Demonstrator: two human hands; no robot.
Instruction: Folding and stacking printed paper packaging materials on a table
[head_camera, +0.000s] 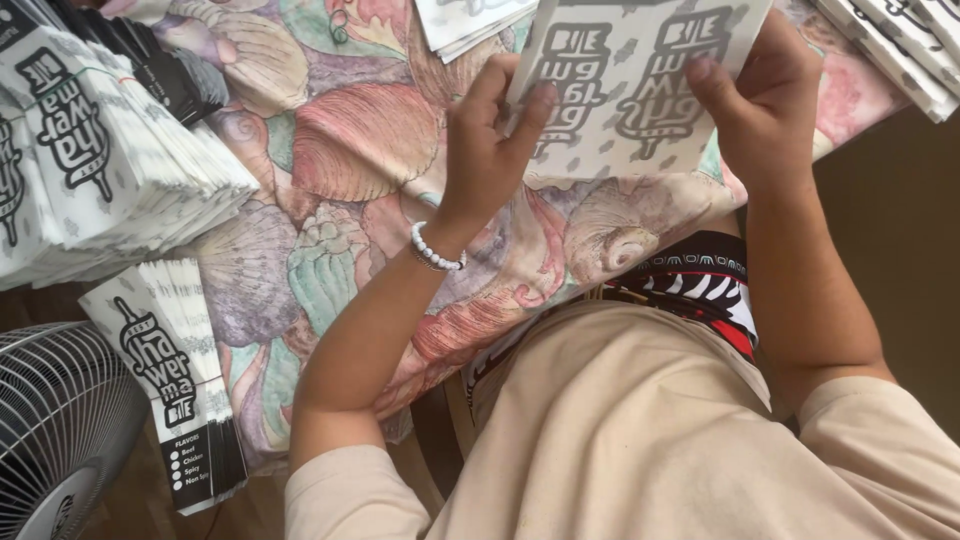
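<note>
Paper sleeve (640, 80) pinched at both edges by left hand (485, 150) and right hand (765, 115); mid-fold, seemingly; next needs a firm crease between the grips.

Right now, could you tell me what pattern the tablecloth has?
The tablecloth shows large seashells in pink, green and purple tones, seen in the head view.

White printed paper sheet (640, 85): we see flat, matt paper.
Shell-patterned tablecloth (350, 150): soft cloth.
Round fan grille (60, 420): thin wire.
</note>
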